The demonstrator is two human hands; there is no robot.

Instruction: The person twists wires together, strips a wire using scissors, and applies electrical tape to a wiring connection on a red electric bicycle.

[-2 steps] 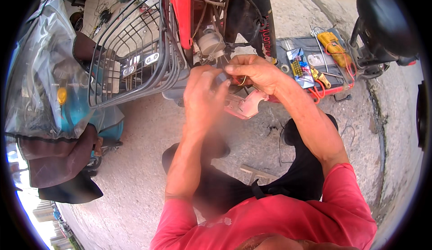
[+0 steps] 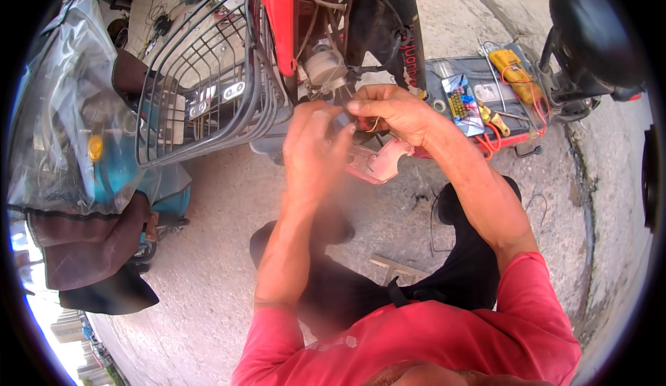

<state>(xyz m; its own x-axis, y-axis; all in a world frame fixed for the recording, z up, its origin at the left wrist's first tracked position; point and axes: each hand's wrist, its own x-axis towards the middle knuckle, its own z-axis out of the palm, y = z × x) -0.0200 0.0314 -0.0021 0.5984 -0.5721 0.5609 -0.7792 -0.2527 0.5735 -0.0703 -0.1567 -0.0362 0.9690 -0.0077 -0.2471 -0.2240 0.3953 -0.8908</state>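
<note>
My left hand (image 2: 316, 139) and right hand (image 2: 397, 112) sit close together, fingers bent, near a pink plastic piece (image 2: 381, 164); what they grasp, I cannot tell.

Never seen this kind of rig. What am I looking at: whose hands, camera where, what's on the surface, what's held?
There's no robot: it's a person in a red shirt working bare-handed. The wide fisheye camera sits on their head and looks down, so straight edges bend toward the rim and picture left is the person's left.

The left hand and right hand meet below a red panel and loose cables. A thin wire shows by the right fingers; exactly what each hand grips is too small and blurred to tell. A pale reddish piece is just below.

On the dark surface at right lie a yellow meter and a colourful flat rectangle. Left: a wire basket.
</note>
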